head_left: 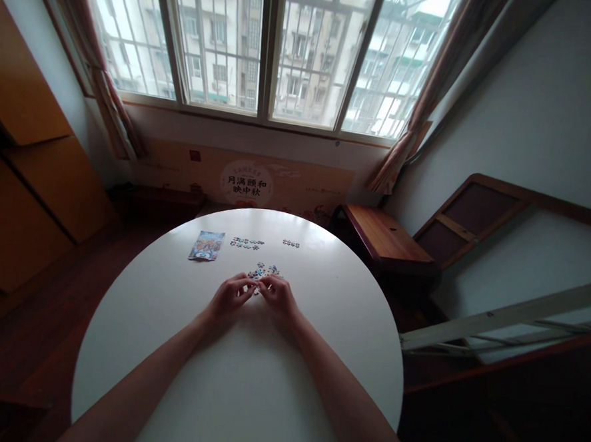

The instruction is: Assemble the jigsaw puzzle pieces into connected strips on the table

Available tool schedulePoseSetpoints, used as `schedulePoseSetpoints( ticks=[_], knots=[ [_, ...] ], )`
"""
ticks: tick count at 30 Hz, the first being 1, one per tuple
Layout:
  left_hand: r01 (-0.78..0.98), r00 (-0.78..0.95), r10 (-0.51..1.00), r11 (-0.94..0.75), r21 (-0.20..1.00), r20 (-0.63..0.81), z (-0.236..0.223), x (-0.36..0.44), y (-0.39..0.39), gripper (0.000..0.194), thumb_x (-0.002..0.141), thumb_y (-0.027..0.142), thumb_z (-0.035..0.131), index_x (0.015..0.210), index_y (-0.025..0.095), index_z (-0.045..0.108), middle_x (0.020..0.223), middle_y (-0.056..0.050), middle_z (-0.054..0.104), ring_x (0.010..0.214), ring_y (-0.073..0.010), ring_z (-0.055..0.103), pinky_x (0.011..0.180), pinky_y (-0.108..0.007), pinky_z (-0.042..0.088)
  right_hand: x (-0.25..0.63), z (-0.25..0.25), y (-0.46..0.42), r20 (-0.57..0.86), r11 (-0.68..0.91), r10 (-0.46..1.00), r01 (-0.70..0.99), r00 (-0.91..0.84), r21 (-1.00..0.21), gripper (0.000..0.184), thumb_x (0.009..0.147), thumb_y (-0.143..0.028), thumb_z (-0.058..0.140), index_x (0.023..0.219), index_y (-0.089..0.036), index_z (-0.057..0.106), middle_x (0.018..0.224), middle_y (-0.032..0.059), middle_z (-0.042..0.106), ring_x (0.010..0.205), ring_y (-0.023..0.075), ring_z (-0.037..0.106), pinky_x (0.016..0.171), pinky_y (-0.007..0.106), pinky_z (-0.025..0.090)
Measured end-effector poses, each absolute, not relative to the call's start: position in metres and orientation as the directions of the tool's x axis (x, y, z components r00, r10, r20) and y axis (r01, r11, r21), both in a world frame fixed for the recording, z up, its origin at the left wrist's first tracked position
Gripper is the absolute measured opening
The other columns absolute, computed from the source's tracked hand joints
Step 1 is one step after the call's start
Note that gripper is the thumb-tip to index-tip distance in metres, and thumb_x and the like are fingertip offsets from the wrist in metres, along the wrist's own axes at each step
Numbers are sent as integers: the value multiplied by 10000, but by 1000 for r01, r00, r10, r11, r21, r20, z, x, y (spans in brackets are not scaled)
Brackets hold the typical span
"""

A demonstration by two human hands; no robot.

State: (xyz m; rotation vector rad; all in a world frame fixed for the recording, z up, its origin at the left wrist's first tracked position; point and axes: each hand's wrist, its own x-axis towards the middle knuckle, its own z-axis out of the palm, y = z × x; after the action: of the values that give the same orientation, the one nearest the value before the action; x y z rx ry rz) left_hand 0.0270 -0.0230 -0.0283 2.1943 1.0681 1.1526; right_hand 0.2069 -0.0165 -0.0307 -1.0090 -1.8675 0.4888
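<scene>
My left hand [234, 292] and my right hand [278, 293] meet at their fingertips over the near side of a loose pile of jigsaw puzzle pieces [257, 272]. Fingers of both hands are pinched together on what looks like one small puzzle piece, mostly covered by the fingertips. Further back, puzzle pieces laid in two short rows [247, 243] lie left of centre. Another short row of pieces [291, 243] is to the right. A blue picture card [206, 245] with a printed scene lies flat at the left. My hands hide part of the pile.
Everything lies on a round white table [143, 332]. Behind it are a printed banner [298, 171] and barred windows. A wooden bench [387, 233] stands at the back right, and orange cabinets [20, 211] are on the left.
</scene>
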Motion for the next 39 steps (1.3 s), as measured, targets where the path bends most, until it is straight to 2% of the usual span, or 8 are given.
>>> schedulePoseSetpoints(
  ticks=[5, 9, 31, 39],
  knots=[
    [424, 358, 792, -609, 670, 494, -29, 26, -26, 195, 885, 250, 560, 1015, 188, 692, 852, -25, 619, 594, -65, 541, 593, -193, 461, 206, -26, -22, 574, 596, 794, 440, -199, -671, 99, 839, -204, 599, 780, -202, 679, 769, 20, 683, 765, 159, 597, 765, 298, 450],
    [419, 361, 792, -610, 673, 493, -29, 26, -27, 195, 886, 249, 559, 1018, 192, 692, 846, -22, 616, 594, -65, 540, 584, -189, 457, 206, -21, -25, 575, 599, 793, 432, -202, -674, 95, 836, -194, 605, 779, -207, 679, 779, 16, 695, 773, 161, 596, 792, 313, 445],
    [401, 379, 805, -587, 703, 456, -27, 27, -25, 203, 877, 238, 561, 1023, 187, 694, 870, -33, 619, 584, -67, 527, 559, -196, 437, 206, -22, -22, 567, 591, 798, 446, -203, -672, 93, 818, -165, 610, 776, -212, 678, 791, 14, 696, 795, 163, 596, 808, 315, 447],
    [412, 380, 784, -619, 669, 491, -24, 29, -27, 190, 870, 207, 563, 1004, 191, 698, 841, -26, 629, 617, -76, 532, 601, -201, 448, 206, -26, -20, 587, 606, 783, 465, -207, -645, 88, 817, -186, 608, 770, -211, 679, 794, 25, 685, 806, 168, 595, 799, 307, 451]
  ],
)
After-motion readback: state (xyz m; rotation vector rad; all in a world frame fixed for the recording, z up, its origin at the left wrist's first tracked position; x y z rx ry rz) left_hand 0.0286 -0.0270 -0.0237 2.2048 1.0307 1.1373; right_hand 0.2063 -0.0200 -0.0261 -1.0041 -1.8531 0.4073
